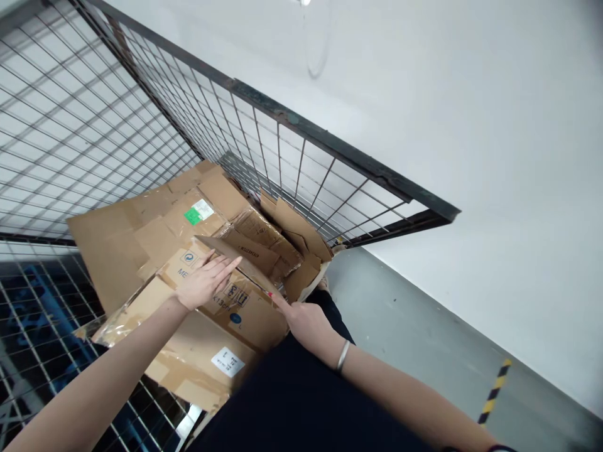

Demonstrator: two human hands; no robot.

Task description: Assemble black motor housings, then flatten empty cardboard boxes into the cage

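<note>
A flattened cardboard box (245, 314) with printed symbols and a white label lies nearest my body, on top of other cardboard. Flat on its upper part rests my left hand (205, 282), fingers stretched out towards the raised edge of a flap. At the box's right end is my right hand (306, 321), its index finger extended along the flap edge and the other fingers curled, partly hidden underneath. Behind them, more folded cardboard (254, 232) is piled up, and a large flat sheet (108, 245) with a green and white label beside it spreads to the left.
A metal mesh cage (277, 116) surrounds the cardboard at the back and left. Beyond it stands a white wall (447, 125). Grey floor (400, 314) with a yellow and black strip (494, 392) shows at the right. Blue objects (42, 314) are visible through the left mesh.
</note>
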